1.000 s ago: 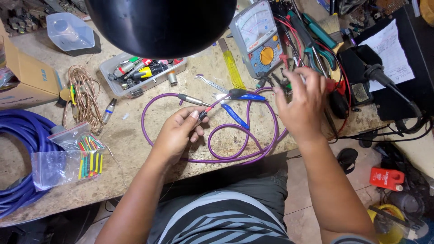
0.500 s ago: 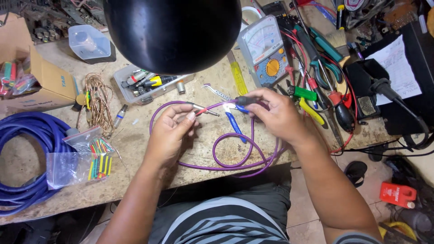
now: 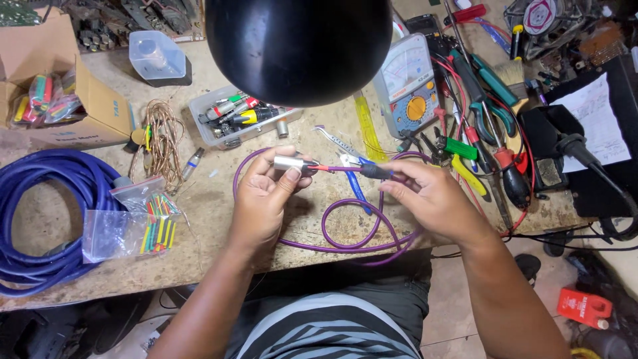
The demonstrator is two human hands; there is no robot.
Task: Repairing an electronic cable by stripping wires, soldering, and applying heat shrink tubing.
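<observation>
Purple cable [image 3: 345, 229] coiled in loose loops on the workbench [image 3: 219, 199], just below both hands. Left hand [image 3: 262, 199] pinches a silver metal connector shell [image 3: 287, 163]; right hand [image 3: 432, 199] grips the black sleeve [image 3: 373, 171] on the cable end, thin red wire bridging the two. Blue-handled pliers [image 3: 355, 186] lie beneath. Beyond the hands, a black lamp shade [image 3: 299, 46] hides part of the bench; the multimeter [image 3: 409, 93] is partly covered.
</observation>
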